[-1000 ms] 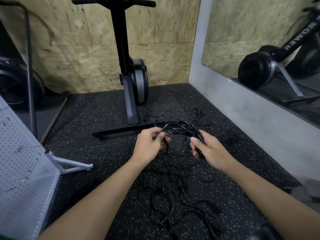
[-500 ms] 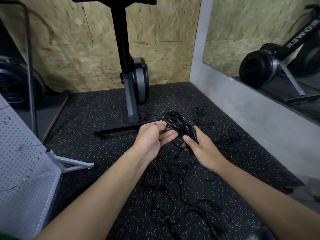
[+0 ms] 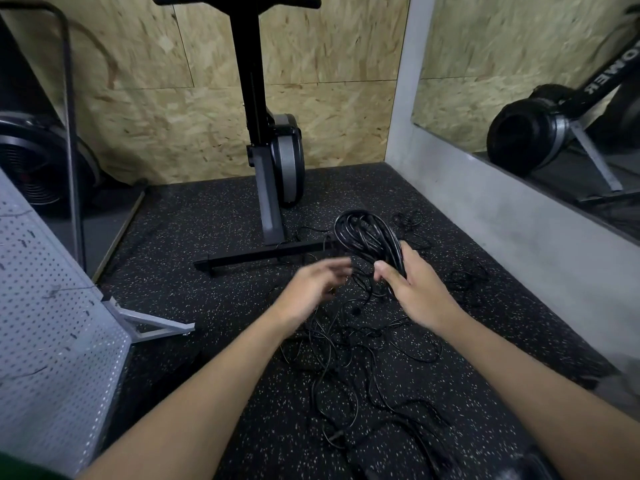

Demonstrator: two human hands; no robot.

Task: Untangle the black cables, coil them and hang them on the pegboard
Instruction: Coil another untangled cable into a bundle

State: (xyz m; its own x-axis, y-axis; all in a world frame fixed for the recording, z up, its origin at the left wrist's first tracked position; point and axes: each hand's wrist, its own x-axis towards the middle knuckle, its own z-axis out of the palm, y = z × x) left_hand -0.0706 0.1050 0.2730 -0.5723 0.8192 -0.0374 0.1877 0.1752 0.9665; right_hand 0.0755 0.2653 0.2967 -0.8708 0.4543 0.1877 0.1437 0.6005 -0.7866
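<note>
cable coil (image 3: 367, 237) in right hand (image 3: 417, 294) grip, left hand (image 3: 311, 289) just beside, fingers loose, blurred

Black cables (image 3: 369, 237), black floor (image 3: 207, 244) with pale flecks, seemingly grey perforated pegboard (image 3: 52, 306)

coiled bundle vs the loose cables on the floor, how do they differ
The coiled bundle is gathered into tight stacked loops; the loose cables sprawl in a tangle. The coiled bundle is gripped and held up by the right hand; the loose cables lie on the floor. Both are thin and black.
</note>
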